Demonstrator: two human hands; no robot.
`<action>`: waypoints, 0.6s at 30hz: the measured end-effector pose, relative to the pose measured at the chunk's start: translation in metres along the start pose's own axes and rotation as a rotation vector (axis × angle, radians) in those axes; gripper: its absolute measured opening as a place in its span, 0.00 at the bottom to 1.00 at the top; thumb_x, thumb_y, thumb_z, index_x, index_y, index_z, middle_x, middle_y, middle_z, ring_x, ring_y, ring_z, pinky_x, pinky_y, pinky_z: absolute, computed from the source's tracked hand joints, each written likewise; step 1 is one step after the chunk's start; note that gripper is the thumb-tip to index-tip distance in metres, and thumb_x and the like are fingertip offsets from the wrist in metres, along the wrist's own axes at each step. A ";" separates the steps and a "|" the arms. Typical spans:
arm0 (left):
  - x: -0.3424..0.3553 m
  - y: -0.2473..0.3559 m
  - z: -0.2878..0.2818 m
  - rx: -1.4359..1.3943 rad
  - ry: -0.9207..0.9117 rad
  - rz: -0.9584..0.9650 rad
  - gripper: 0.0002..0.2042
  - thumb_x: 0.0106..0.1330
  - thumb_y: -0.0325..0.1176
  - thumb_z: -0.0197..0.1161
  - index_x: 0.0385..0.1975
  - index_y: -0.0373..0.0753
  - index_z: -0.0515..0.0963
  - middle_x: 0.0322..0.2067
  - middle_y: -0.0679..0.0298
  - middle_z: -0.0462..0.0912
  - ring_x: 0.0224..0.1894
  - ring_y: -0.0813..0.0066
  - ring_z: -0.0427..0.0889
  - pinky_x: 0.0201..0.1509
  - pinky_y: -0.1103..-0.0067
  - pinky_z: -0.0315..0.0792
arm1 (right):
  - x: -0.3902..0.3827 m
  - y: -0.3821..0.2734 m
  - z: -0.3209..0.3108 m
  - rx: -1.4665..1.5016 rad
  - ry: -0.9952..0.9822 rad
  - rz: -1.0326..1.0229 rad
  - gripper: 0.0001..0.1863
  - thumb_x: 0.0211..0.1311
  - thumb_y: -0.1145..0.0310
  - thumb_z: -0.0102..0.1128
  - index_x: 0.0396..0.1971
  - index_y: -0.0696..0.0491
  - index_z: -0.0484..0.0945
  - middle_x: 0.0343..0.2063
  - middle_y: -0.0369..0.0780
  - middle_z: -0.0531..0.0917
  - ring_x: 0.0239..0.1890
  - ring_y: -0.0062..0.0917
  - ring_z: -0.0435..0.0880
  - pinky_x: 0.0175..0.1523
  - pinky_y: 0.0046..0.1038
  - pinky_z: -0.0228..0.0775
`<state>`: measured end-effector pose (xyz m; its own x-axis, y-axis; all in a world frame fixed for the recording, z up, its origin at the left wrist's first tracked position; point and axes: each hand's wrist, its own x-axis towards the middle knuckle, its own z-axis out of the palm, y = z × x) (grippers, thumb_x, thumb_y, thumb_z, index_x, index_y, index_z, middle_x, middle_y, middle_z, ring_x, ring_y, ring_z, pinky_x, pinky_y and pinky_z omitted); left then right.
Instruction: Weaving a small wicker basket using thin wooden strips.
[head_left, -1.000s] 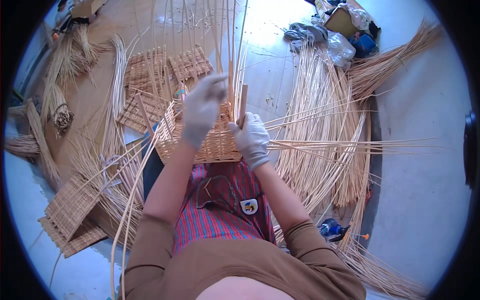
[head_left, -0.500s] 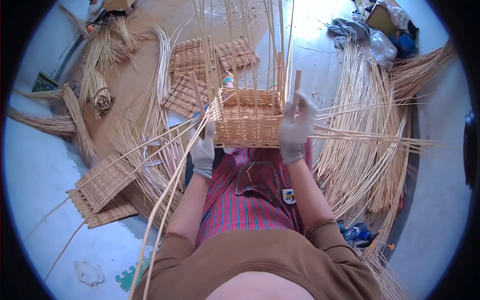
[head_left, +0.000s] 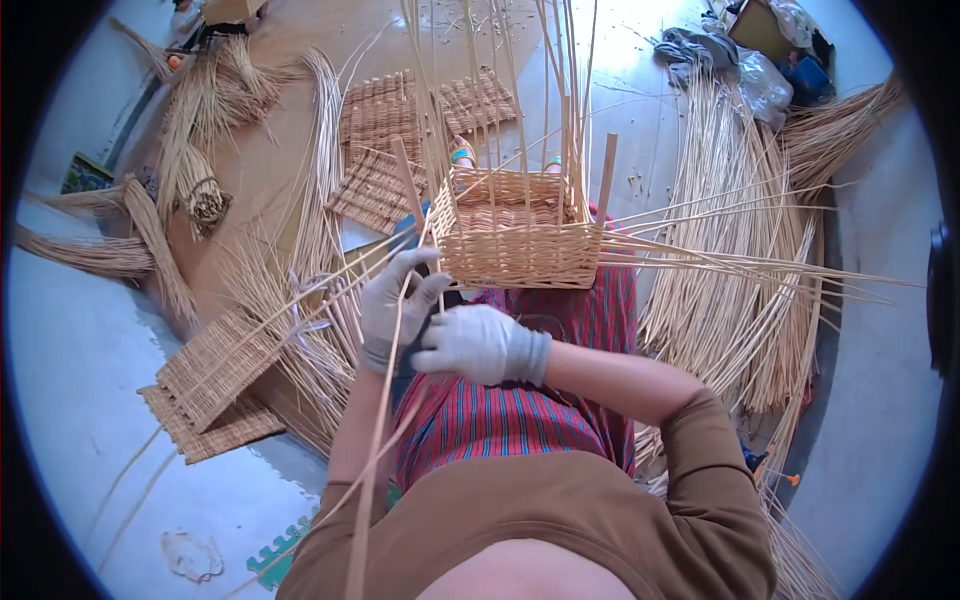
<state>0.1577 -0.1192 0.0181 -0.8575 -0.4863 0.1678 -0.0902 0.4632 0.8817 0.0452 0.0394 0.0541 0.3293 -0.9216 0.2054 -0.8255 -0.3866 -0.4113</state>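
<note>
A partly woven wicker basket (head_left: pixel 518 256), rectangular with long upright strands and wooden corner stakes (head_left: pixel 607 178), rests across my knees. My left hand (head_left: pixel 393 308), in a pale work glove, is closed around long wicker strands (head_left: pixel 378 420) at the basket's near left corner; these run down past my left forearm. My right hand (head_left: pixel 474 343), gloved too, has crossed over to the left, just below the basket. Its fingers are curled together on a short stretch of strand coming down from that corner, and the fingertips are partly hidden.
Loose wicker strands (head_left: pixel 725 280) lie in a wide heap on the right. Flat woven panels (head_left: pixel 378 190) lie beyond the basket, and others (head_left: pixel 222 365) at the left. Tied bundles (head_left: pixel 205 198) stand far left. Long strands stick out sideways from the basket.
My right hand has let go of the basket's right side and moved left and down beside my left hand. The basket has shifted slightly right, and the strands at left now hang closer to me.
</note>
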 end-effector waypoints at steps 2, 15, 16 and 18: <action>-0.003 -0.009 0.009 -0.314 0.196 -0.017 0.16 0.83 0.40 0.56 0.54 0.33 0.81 0.31 0.66 0.83 0.28 0.80 0.80 0.32 0.83 0.75 | 0.004 0.013 -0.015 -0.072 0.379 -0.075 0.11 0.57 0.71 0.61 0.40 0.43 0.81 0.35 0.40 0.83 0.35 0.37 0.86 0.35 0.42 0.80; 0.077 -0.010 0.079 0.351 0.002 -0.258 0.28 0.80 0.47 0.56 0.76 0.47 0.63 0.50 0.39 0.86 0.46 0.31 0.85 0.51 0.47 0.76 | -0.056 0.108 0.001 0.631 1.293 0.904 0.08 0.81 0.73 0.54 0.54 0.52 0.73 0.41 0.43 0.89 0.44 0.30 0.91 0.49 0.31 0.84; 0.086 -0.013 0.082 0.363 -0.057 -0.295 0.27 0.80 0.47 0.56 0.75 0.47 0.64 0.50 0.39 0.86 0.47 0.32 0.85 0.51 0.48 0.77 | -0.042 0.109 -0.011 0.498 1.260 0.913 0.10 0.79 0.74 0.55 0.55 0.53 0.74 0.42 0.44 0.89 0.45 0.31 0.91 0.52 0.31 0.84; 0.093 -0.021 0.083 0.396 -0.053 -0.320 0.24 0.80 0.46 0.55 0.72 0.47 0.67 0.48 0.39 0.86 0.48 0.34 0.86 0.51 0.49 0.77 | 0.003 0.130 -0.047 -0.040 1.078 0.527 0.17 0.74 0.78 0.56 0.60 0.53 0.76 0.46 0.47 0.89 0.51 0.33 0.90 0.58 0.30 0.81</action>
<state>0.0379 -0.1122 -0.0216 -0.7792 -0.6161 -0.1152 -0.5288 0.5476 0.6484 -0.0828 -0.0122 0.0426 -0.5907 -0.4557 0.6659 -0.7634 0.0483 -0.6442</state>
